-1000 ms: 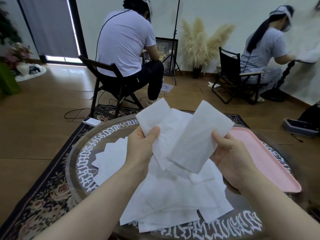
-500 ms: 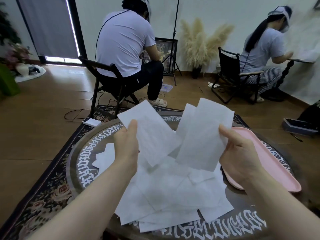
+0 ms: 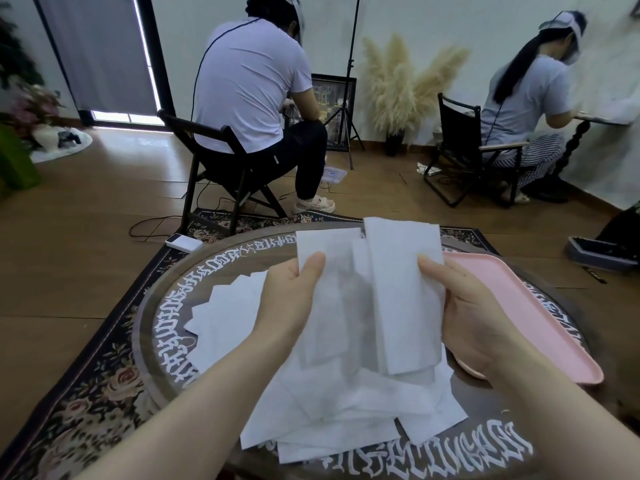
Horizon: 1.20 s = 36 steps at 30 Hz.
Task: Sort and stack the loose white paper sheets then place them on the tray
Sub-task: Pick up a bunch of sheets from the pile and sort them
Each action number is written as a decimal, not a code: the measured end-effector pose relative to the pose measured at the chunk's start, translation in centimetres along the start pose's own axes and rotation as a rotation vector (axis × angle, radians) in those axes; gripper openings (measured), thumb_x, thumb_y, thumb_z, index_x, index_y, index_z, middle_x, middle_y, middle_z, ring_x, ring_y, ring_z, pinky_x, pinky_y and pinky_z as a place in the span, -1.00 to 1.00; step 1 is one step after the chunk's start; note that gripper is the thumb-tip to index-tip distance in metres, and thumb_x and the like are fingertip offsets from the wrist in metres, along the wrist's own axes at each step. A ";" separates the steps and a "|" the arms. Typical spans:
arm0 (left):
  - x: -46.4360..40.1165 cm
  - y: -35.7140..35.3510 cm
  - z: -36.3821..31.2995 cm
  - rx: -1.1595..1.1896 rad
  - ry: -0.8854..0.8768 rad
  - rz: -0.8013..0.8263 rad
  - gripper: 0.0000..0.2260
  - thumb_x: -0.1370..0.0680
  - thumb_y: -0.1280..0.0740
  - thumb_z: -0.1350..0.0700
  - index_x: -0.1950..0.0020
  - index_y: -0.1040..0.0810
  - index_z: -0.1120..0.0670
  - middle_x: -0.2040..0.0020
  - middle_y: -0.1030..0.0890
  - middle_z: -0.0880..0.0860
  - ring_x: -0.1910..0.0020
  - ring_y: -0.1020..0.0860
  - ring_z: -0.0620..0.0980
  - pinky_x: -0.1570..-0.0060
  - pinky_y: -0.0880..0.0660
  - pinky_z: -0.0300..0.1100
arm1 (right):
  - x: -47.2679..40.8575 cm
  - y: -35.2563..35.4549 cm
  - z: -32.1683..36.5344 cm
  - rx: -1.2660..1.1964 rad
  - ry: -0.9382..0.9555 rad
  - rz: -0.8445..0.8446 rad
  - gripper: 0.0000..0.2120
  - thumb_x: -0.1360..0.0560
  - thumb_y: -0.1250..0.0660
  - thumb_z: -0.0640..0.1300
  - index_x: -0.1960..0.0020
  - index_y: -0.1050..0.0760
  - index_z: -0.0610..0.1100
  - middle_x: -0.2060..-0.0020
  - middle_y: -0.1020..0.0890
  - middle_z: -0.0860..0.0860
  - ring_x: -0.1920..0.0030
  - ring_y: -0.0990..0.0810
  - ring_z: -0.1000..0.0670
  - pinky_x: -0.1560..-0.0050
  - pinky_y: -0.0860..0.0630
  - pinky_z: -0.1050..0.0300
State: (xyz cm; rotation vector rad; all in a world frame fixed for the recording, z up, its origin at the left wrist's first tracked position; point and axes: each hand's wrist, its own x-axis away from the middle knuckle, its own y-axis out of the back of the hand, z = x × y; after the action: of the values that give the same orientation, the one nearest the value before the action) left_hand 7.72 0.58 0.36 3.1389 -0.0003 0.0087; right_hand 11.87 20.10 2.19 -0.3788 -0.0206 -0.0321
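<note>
Head camera, looking down: the left hand (image 3: 289, 292) pinches one white sheet (image 3: 329, 292) by its left edge, thumb on top, while the right hand (image 3: 474, 317) grips a second, taller sheet (image 3: 403, 292) by its right edge; both sheets stand nearly upright, side by side, above the round worktop (image 3: 214, 271) (dark, ringed with white ornamental lettering). Beneath them a loose pile of white sheets (image 3: 339, 410) lies fanned across the worktop's middle, and a pink tray (image 3: 540, 313) rests bare at its right rim, partly behind the right hand. A floral rug (image 3: 86, 393) covers the wooden floor (image 3: 69, 237), where two other people sit on folding chairs with their backs turned, pampas grass (image 3: 401, 84) between them against the white wall.
</note>
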 end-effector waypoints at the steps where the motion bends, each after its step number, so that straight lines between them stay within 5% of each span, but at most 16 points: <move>1: 0.0 0.1 0.0 -0.033 -0.021 -0.030 -0.65 -0.63 -0.27 -0.03 0.14 -0.56 0.25 0.25 -0.49 0.14 0.25 -0.42 0.03 0.21 -0.30 -0.11 | 0.1 0.0 0.1 -0.025 -0.011 0.018 -0.51 -0.43 -0.32 -0.06 -0.32 -0.52 -0.23 -0.18 -0.65 -0.15 -0.17 -0.65 -0.12 -0.06 -0.64 0.04; 6: 0.4 0.0 -0.2 0.026 0.060 0.141 -0.62 -0.60 -0.29 -0.13 0.02 -0.58 0.21 0.14 -0.46 0.09 0.17 -0.39 0.05 0.10 -0.25 -0.09 | 0.1 -0.4 -0.4 0.021 -0.007 -0.026 -0.55 -0.42 -0.34 -0.05 -0.27 -0.55 -0.20 -0.11 -0.69 -0.11 -0.07 -0.69 -0.08 0.05 -0.66 0.09; 9: 0.9 -0.4 -0.2 0.067 0.079 0.225 -0.55 -0.54 -0.31 -0.22 0.01 -0.56 0.20 0.16 -0.47 0.11 0.24 -0.39 0.03 0.20 -0.30 -0.15 | -0.1 -0.4 -0.8 0.068 0.011 -0.065 -0.59 -0.43 -0.34 -0.05 -0.23 -0.56 -0.18 -0.06 -0.71 -0.09 0.00 -0.72 -0.04 0.17 -0.64 0.16; 11: 1.1 -0.7 -0.3 0.127 0.080 0.226 -0.61 -0.53 -0.38 -0.08 0.05 -0.61 0.28 0.14 -0.65 0.08 0.25 -0.54 0.03 0.24 -0.38 -0.20 | -0.1 -0.5 -0.8 0.072 0.026 -0.069 -0.61 -0.44 -0.34 -0.05 -0.22 -0.57 -0.18 -0.06 -0.71 -0.09 0.00 -0.72 -0.04 0.19 -0.63 0.18; 14: 1.3 -0.8 -0.4 0.195 0.071 0.205 -0.92 -0.53 -0.42 0.12 0.11 -0.67 0.11 0.17 -0.73 0.02 0.28 -0.66 -0.10 0.37 -0.48 -0.35 | -0.1 -0.3 -1.1 0.144 0.078 -0.122 -0.70 -0.50 -0.33 -0.08 -0.19 -0.58 -0.16 -0.05 -0.72 -0.08 0.01 -0.71 -0.04 0.14 -0.62 0.13; 18: 0.8 -0.4 -0.5 0.261 0.083 0.149 -0.92 -0.53 -0.42 0.15 0.13 -0.67 0.12 0.18 -0.73 0.04 0.29 -0.67 -0.09 0.40 -0.49 -0.34 | 0.0 0.2 -0.3 0.235 0.284 -0.287 -0.84 -0.60 -0.27 -0.18 -0.12 -0.58 -0.05 -0.01 -0.72 0.00 0.04 -0.69 0.00 0.07 -0.59 0.09; 23: 0.8 -0.2 -0.6 0.285 0.091 0.154 -0.91 -0.54 -0.41 0.14 0.14 -0.66 0.11 0.20 -0.72 0.04 0.29 -0.68 -0.07 0.37 -0.53 -0.30 | 0.6 -0.2 0.0 0.079 0.159 -0.041 -0.73 -0.45 -0.32 -0.11 -0.13 -0.61 -0.09 -0.06 -0.71 -0.12 0.04 -0.71 -0.08 0.12 -0.66 0.09; 30: 0.8 -0.2 -0.7 0.240 0.051 0.030 -0.83 -0.56 -0.39 0.16 0.23 -0.65 0.07 0.27 -0.72 -0.02 0.34 -0.67 -0.12 0.42 -0.51 -0.31 | 0.3 -0.6 -0.3 0.098 0.265 -0.220 -0.81 -0.55 -0.28 -0.15 -0.13 -0.58 -0.07 -0.05 -0.72 -0.06 0.00 -0.69 -0.07 -0.03 -0.62 -0.01; 36: 0.7 -0.1 -0.5 0.178 0.097 0.015 -0.87 -0.56 -0.40 0.12 0.19 -0.66 0.07 0.24 -0.72 -0.02 0.29 -0.67 -0.07 0.35 -0.51 -0.24 | 0.7 -0.6 -0.5 0.093 0.244 -0.073 -0.70 -0.43 -0.33 -0.10 -0.14 -0.60 -0.13 -0.02 -0.72 -0.09 0.06 -0.71 -0.06 0.12 -0.65 0.10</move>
State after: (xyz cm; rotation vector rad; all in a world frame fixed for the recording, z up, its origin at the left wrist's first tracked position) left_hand 8.40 0.67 0.90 3.3128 -0.0238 0.1705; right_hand 12.58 19.37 2.00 -0.2793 0.2045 -0.1485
